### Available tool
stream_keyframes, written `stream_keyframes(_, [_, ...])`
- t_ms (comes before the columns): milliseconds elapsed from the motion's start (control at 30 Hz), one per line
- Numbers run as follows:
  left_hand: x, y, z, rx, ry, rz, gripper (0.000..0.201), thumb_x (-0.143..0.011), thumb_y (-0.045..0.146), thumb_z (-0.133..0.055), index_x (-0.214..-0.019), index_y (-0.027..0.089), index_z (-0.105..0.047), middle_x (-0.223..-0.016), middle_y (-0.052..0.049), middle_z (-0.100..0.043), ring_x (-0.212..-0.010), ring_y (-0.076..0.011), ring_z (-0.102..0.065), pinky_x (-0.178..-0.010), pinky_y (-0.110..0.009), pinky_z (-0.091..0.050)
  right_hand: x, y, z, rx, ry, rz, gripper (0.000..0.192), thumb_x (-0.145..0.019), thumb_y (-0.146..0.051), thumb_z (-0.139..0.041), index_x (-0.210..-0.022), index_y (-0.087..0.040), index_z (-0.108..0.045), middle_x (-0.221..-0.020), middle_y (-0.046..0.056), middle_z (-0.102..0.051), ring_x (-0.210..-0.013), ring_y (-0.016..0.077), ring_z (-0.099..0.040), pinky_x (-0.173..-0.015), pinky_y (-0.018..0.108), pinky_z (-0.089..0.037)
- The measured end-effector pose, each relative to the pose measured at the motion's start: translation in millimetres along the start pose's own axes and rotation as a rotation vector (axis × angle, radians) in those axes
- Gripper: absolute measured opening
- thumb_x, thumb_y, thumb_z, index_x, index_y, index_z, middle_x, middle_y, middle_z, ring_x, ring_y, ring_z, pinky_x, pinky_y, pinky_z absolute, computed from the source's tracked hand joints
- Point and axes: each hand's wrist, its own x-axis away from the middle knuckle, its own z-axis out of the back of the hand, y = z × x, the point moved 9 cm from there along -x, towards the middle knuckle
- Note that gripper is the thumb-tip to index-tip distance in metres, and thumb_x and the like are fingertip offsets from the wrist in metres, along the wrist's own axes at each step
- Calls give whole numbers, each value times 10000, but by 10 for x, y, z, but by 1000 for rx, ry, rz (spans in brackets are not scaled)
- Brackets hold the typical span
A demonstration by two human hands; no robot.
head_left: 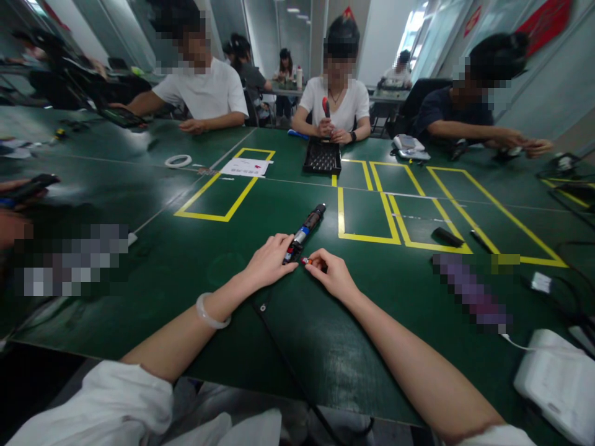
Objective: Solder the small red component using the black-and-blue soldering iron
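On the green table before me lies a black electric screwdriver point(310, 224) with its housing open, showing a silver and blue part inside. Its narrow tip points away and to the right. My left hand point(271, 260) lies over the near end, thumb and fingers around it, holding it against the table. Close by on the right, my right hand point(331, 272) pinches a small red and white piece point(305, 261) beside that near end. The fingertips partly cover this piece, so its kind is unclear. A black cord point(283, 350) runs from near my left hand over the table edge.
Yellow tape outlines point(367, 237) mark the table. To the right lie a black shell-like piece point(449, 236), a thin dark rod point(481, 240) and a white box point(558, 378) with cables. Opposite, a person works over a black tray point(322, 157); a white tape roll point(178, 161) lies left.
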Motion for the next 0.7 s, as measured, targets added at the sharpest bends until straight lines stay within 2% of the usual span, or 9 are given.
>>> stream_keyframes(100, [34,191,-33,28,-21,-37,677,-835,372,-576,-1446,204,-337,-1362,-115,-463,-1193,-272,-475,-953,-387,-480,-8,7,-5,121,-3,-3,89,-874,-266,-632,-877,-195,-578,-687,-31,-601,-642,130,-535,-653,249,-381])
stream_keyframes(200, [52,283,-40,47,-48,-69,671,-818,365,-588,-1430,208,-362,-1359,-118,-460,-1190,-277,-477,-962,-397,-479,-19,-2,-30,244,-20,17,135,-839,-260,-677,-812,-197,-561,-673,-31,-594,-668,145,-523,-675,265,-354])
stream_keyframes(400, [61,308,-31,65,-27,-106,678,-810,379,-609,-1430,239,-371,-1345,-127,-470,-1175,-286,-487,-956,-419,-479,-17,-19,-40,142,-16,52,181,-813,-196,-677,-908,-215,-524,-720,-37,-563,-684,148,-518,-661,252,-380])
stream_keyframes(700, [57,360,-45,-41,18,-96,706,-826,412,-614,-1452,225,-346,-1343,-140,-474,-1132,-295,-507,-910,-415,-475,29,-111,-58,199,-31,174,33,-879,-187,-605,-885,-204,-577,-817,18,-605,-786,175,-547,-716,271,-421])
